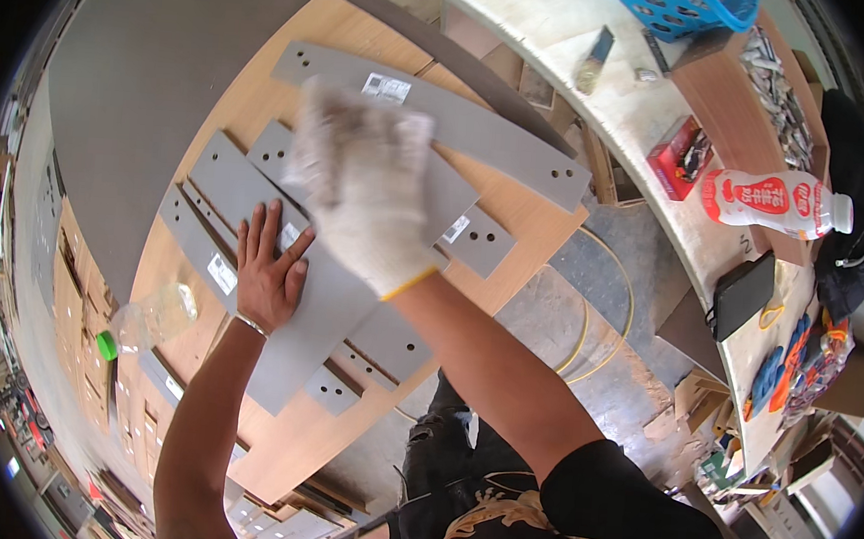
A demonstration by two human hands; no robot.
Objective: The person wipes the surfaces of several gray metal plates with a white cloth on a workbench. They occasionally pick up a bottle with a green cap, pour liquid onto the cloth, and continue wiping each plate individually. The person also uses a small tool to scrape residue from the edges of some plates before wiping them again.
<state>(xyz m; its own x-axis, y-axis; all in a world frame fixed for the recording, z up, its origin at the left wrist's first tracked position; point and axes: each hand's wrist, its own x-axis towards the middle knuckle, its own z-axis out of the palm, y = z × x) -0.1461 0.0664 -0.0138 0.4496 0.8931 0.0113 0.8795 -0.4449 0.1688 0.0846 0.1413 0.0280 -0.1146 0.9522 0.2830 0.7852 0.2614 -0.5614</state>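
Note:
My left hand (270, 281) is bare and rests flat on a grey panel (316, 321), fingers spread beside a white label. In a white knit glove, my right hand (375, 220) holds a stained pale cloth (359, 133) over the grey panels; both are blurred. Beyond the cloth lies a long grey panel (500, 148) with drilled holes at its ends and a printed label, partly covered by the cloth. More drilled grey strips (202, 227) lie close together at the left. They all lie on a wood-grain board (283, 458).
A clear bottle with a green cap (150, 321) lies at the board's left edge. The bench (539, 22) at the right bears a brush (593, 59), a blue basket (672, 12), a red box (676, 163) and a drink bottle (775, 203). A yellow hose (628, 306) crosses the floor.

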